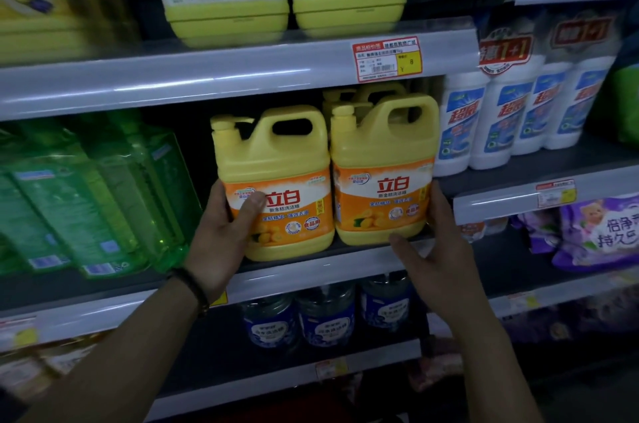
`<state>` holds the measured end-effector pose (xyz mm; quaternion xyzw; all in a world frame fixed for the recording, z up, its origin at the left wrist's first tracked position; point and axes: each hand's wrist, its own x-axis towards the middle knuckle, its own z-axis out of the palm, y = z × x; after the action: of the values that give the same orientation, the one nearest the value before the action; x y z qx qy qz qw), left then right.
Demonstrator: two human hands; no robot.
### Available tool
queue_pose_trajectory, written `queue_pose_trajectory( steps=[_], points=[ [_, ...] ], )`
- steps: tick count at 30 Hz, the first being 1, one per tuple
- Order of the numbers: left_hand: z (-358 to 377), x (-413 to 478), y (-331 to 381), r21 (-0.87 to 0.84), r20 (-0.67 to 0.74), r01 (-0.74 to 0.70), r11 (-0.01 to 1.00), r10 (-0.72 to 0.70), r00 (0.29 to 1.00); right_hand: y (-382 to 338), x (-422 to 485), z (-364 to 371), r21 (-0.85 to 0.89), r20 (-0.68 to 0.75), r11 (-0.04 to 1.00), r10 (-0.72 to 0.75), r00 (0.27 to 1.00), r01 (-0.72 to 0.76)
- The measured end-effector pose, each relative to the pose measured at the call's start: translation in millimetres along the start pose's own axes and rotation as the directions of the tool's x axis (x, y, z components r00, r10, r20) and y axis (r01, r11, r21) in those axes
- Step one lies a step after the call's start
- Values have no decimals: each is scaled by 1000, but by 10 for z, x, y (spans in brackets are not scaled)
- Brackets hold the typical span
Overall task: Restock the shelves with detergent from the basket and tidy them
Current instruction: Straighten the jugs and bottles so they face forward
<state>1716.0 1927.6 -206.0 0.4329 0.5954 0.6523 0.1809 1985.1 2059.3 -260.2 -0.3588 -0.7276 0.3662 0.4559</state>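
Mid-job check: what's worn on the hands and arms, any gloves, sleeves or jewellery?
No gloves on the left hand or the right hand; both forearms are bare, with no sleeve in view. A dark bracelet circles the left wrist.

Yellow jugs (pixel 273 180) (orange-and-white labels) beside green bottles (pixel 103 194) and white bottles (pixel 491 121).
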Motion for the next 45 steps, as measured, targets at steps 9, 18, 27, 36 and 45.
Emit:
queue_pose_trajectory(
  steps=[9,18,27,36,45],
  points=[
    [-228,-143,41,77,144,-49,996,38,989,-250,-459,21,-168,-181,985,14,983,-45],
    [-1141,-1012,219,191,100,31,981,-50,994,-1159,-1256,875,-136,183,979,178,967,-154],
    [-2541,-1484,313,344,-28,49,938,-42,999,-2138,-1444,2190,-74,380,997,32,924,-4],
    [-3834,-1364,44,439,-255,191,878,-82,963,-2720,-1282,3652,-85,616,986,-62,785,145],
    [-4604,-765,-290,409,-476,265,873,-43,878,-2995,-967,5087,-33,736,999,50,675,-38]
  ],
)
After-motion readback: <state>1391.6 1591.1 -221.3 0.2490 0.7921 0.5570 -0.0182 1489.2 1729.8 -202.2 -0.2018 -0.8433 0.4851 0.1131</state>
